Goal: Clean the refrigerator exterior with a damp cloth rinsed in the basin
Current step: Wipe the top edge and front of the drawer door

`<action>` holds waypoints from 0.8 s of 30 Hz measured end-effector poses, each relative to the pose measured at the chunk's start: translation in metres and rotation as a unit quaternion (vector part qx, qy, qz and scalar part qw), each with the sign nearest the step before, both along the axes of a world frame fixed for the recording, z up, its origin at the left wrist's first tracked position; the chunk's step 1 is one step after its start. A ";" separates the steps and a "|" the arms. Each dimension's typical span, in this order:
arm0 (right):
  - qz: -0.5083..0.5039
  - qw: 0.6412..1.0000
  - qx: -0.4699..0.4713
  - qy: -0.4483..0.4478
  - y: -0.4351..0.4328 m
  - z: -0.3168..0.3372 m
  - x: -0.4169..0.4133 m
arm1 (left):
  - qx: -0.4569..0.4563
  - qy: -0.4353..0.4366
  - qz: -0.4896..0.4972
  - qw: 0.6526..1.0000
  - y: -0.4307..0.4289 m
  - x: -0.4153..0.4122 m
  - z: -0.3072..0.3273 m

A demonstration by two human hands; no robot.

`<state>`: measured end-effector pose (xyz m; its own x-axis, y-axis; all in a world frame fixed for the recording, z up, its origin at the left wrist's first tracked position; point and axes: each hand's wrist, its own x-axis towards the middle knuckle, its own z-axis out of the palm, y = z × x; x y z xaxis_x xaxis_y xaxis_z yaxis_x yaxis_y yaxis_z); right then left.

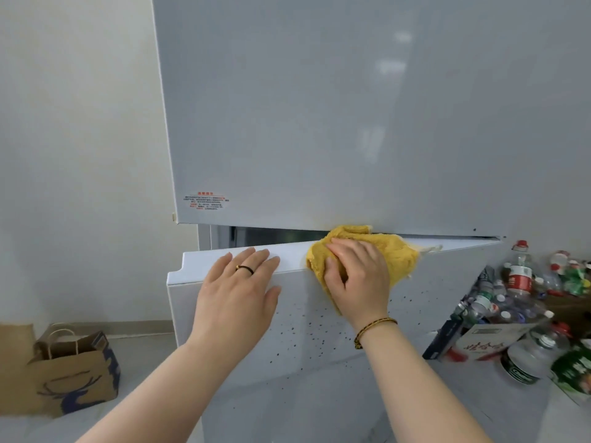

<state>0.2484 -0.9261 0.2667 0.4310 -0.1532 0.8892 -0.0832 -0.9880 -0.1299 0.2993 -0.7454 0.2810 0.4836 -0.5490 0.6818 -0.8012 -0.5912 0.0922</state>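
A white refrigerator (319, 123) fills the middle of the view. Its lower door (243, 343) stands ajar, with dark specks across its front. A yellow cloth (401, 260) lies over the top edge of that lower door, reaching up to the gap under the upper door. My right hand (358, 279) presses flat on the cloth, fingers fairly straight. My left hand (236, 292), with a dark ring, rests flat on the lower door's top edge to the left of the cloth. No basin is in view.
A brown paper bag (73, 369) with a blue deer print stands on the floor at the lower left by the wall. At the right, several plastic bottles (521, 276) and cartons (479, 340) are piled close to the refrigerator.
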 end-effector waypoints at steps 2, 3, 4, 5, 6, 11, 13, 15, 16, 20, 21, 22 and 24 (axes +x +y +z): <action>0.016 0.999 -0.001 0.029 -0.021 0.002 -0.015 | -0.016 -0.004 -0.014 1.000 -0.001 0.002 0.001; 0.016 0.999 0.008 0.040 -0.032 0.003 -0.024 | -0.027 -0.010 -0.022 0.999 0.000 0.000 0.003; 0.011 0.999 0.020 0.050 -0.043 0.004 -0.032 | -0.034 -0.015 -0.028 0.999 0.002 -0.002 0.004; 0.000 0.998 0.037 0.059 -0.055 0.006 -0.041 | -0.039 -0.022 -0.032 0.998 0.002 -0.007 0.004; -0.012 0.996 0.058 0.069 -0.067 0.008 -0.050 | -0.041 -0.027 -0.033 0.998 0.003 -0.011 0.004; -0.085 0.979 0.155 0.098 -0.102 0.019 -0.077 | -0.055 -0.048 -0.019 0.997 0.003 -0.020 0.000; -0.110 0.971 0.199 0.068 -0.098 0.015 -0.068 | -0.059 -0.051 -0.007 0.997 0.002 -0.020 0.000; -0.143 0.960 0.241 0.030 -0.080 0.014 -0.053 | -0.069 -0.057 0.000 0.996 0.001 -0.020 -0.001; -0.145 0.962 0.231 0.014 -0.069 0.012 -0.046 | -0.075 -0.061 0.003 0.995 0.001 -0.020 -0.002; -0.036 0.995 0.084 -0.032 -0.016 -0.003 -0.018 | -0.095 -0.054 0.001 0.994 -0.001 -0.010 -0.003; 0.001 0.998 0.058 -0.028 -0.006 -0.008 -0.013 | -0.097 -0.051 0.000 0.994 -0.003 -0.006 -0.003; 0.030 0.999 0.035 -0.019 -0.001 -0.012 -0.011 | -0.098 -0.050 0.000 0.994 -0.003 -0.004 -0.002; 0.055 0.998 -0.010 0.012 -0.012 -0.014 -0.012 | -0.103 -0.063 -0.005 0.993 -0.004 0.001 -0.004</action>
